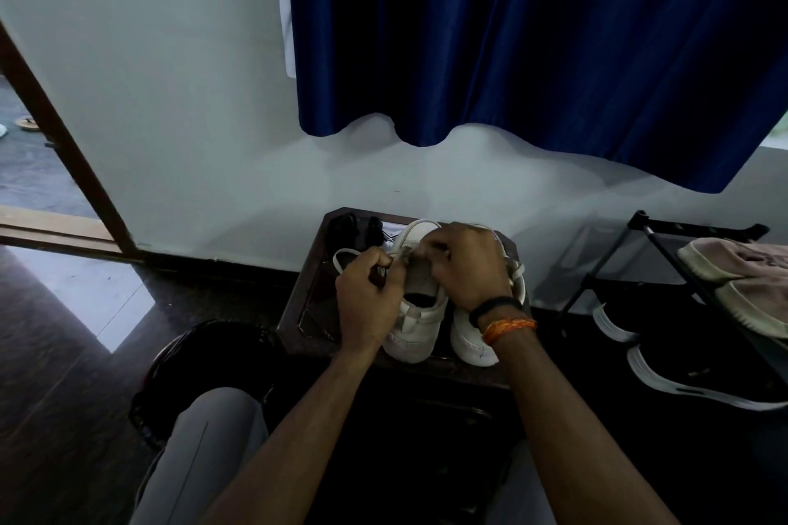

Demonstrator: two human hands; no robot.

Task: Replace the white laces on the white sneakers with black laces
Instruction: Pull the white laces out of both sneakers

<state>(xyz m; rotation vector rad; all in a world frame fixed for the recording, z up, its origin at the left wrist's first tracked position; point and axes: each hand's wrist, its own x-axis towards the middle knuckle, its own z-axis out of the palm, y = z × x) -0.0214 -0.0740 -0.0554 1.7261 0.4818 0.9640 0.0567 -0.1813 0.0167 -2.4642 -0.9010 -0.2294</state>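
Two white sneakers stand side by side on a small dark table (307, 311), heels toward me. Over the left sneaker (411, 328), my left hand (369, 301) pinches a white lace (345, 255) that loops out to the left. My right hand (464, 264) rests over the tongue area between the shoes, fingers closed on the lace near the eyelets. It hides much of the right sneaker (471, 341). A dark bundle, possibly black laces (354, 226), lies at the table's far left corner; I cannot tell for sure.
A black shoe rack (665, 251) at the right holds pink shoes (742, 269) above and black shoes with white soles (699, 371) below. A blue curtain (533, 34) hangs on the wall behind. A round black stool (179, 375) sits by my left knee. A doorway opens at far left.
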